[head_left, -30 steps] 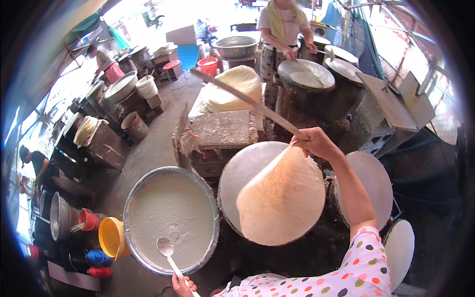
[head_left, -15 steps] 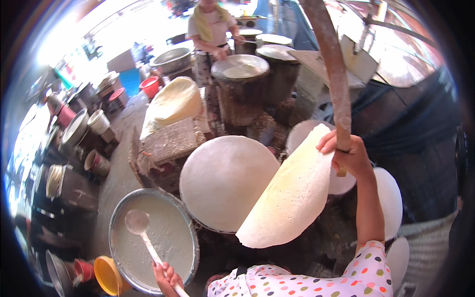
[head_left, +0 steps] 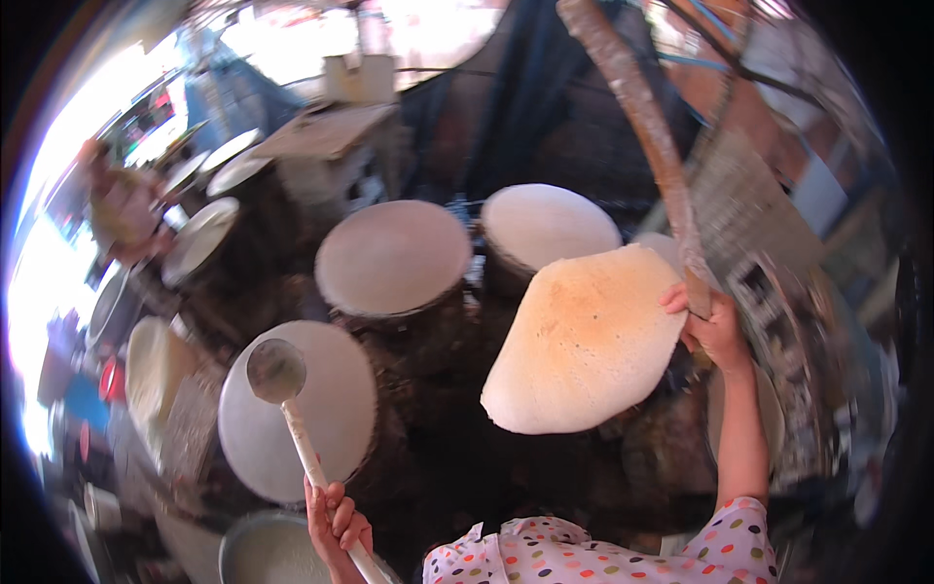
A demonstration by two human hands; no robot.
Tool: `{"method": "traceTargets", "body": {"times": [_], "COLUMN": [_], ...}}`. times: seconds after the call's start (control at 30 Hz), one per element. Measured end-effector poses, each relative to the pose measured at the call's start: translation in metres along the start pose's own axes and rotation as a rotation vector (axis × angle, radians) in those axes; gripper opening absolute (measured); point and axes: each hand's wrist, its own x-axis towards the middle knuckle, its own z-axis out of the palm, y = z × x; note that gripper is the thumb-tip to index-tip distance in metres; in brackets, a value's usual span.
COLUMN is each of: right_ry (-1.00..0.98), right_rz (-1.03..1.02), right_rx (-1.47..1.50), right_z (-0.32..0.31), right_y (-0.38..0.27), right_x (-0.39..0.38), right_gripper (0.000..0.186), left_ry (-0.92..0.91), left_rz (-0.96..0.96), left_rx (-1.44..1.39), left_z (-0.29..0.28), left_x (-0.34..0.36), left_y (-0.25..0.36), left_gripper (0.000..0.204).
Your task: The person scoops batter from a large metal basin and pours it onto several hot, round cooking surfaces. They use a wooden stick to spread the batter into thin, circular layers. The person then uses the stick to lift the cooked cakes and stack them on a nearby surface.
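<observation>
My left hand [head_left: 337,521] is closed round the pale handle of a long ladle [head_left: 276,372]. The ladle's round bowl is raised over a white round griddle top [head_left: 336,433] at left. In my right hand [head_left: 718,329] are the lower end of a long wooden stick [head_left: 637,107], slightly curved, and the edge of a large thin flatbread [head_left: 584,346]. The flatbread hangs off to the left of that hand, browned in the middle and pale at its rim. How the fingers divide between stick and bread is partly hidden.
More round tops stand ahead, one greyish [head_left: 394,255] and one white [head_left: 550,224]. A tub of pale batter [head_left: 263,545] is at lower left. Beside a stack of flatbreads [head_left: 156,375], a blurred co-worker [head_left: 126,209] stands at far left. Dark sheeting [head_left: 545,107] hangs behind.
My view has swung right. The ladle has left the batter tub and is now raised over the griddle top. The flatbread, still in my right hand, has turned and shows its browned face.
</observation>
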Motion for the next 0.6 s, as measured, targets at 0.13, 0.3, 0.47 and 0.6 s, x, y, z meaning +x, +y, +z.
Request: {"method": "traceTargets", "body": {"times": [0.13,0.3,0.47,0.6], "right_ry": [0.326,0.731,1.207,1.525], "right_rz": [0.16,0.194,0.312,0.469], "right_rx": [-0.124,-0.368,-0.68,-0.872], "right_z": [-0.074,-0.147,-0.142,-0.077], "right_y": [-0.002,-0.031,-0.059,-0.059], "right_x": [-0.102,-0.264,-0.436,-0.555], "right_gripper": [0.023,0.021,0.023,0.025], "left_ry": [-0.011,-0.208,-0.169,-0.131], "left_rz": [-0.334,-0.735,-1.028,-1.293], "left_rx": [-0.07,-0.056,-0.125,-0.138], "left_z": [0.01,0.015,0.054,0.081], "left_x": [0.02,0.046,0.025,0.013], "left_y": [-0.046,-0.124,-0.212,-0.256], "left_gripper": [0.018,0.021,0.013,0.019]}}
